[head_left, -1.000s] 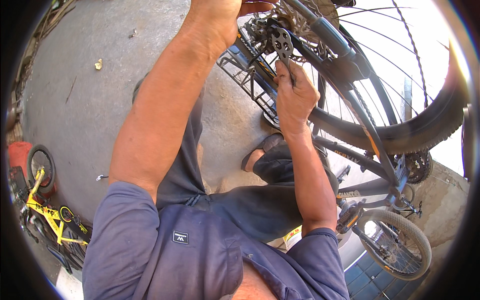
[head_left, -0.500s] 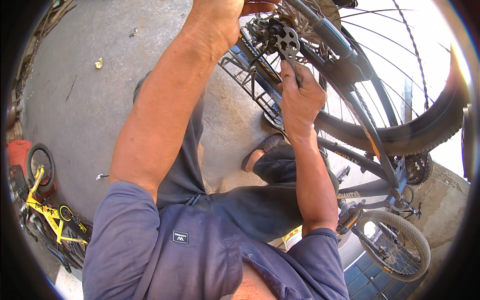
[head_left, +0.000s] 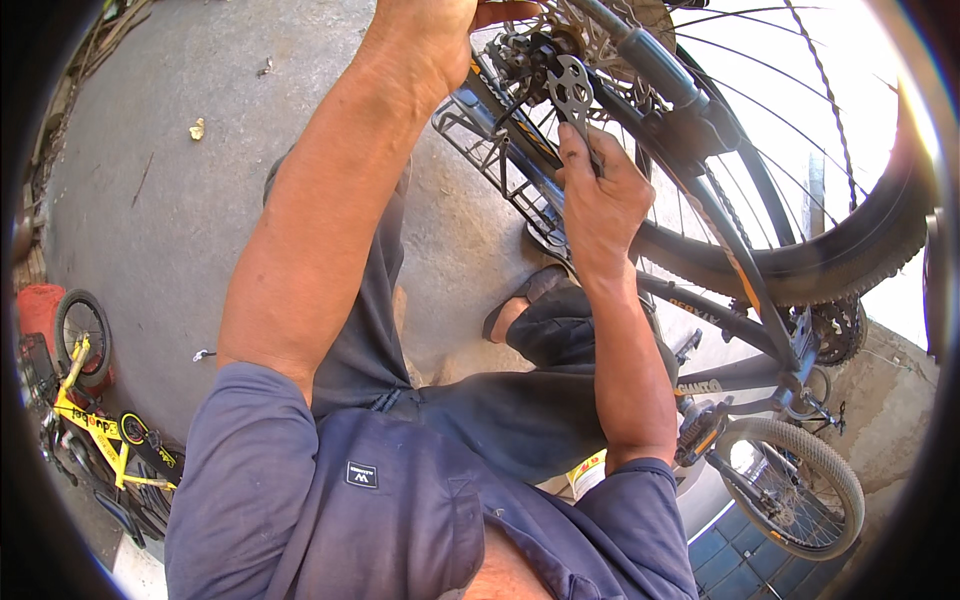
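My right hand (head_left: 600, 200) grips a flat metal spanner (head_left: 572, 92) with several holes in its head, which is at the axle (head_left: 540, 62) of an upturned dark bicycle's wheel, beside a brake disc (head_left: 610, 55). My left hand (head_left: 440, 30) reaches to the top edge near the same hub; its fingertips lie partly behind the bicycle parts and partly out of frame, so what they hold cannot be seen. The bicycle's large tyre (head_left: 820, 270) curves round to the right of my hands, and a wire rack (head_left: 480, 150) hangs beside the spanner.
A yellow bicycle (head_left: 100, 430) lies at the left by a red object (head_left: 38, 305). The bicycle's other wheel (head_left: 790, 490) is at lower right, near a bucket (head_left: 585, 475). My legs (head_left: 480, 410) and shoe (head_left: 540, 285) are below on the concrete floor (head_left: 160, 230).
My right hand and the spanner shifted slightly to the right from the first frame, then the spanner's head moved back a little to the left. My left arm has hardly moved.
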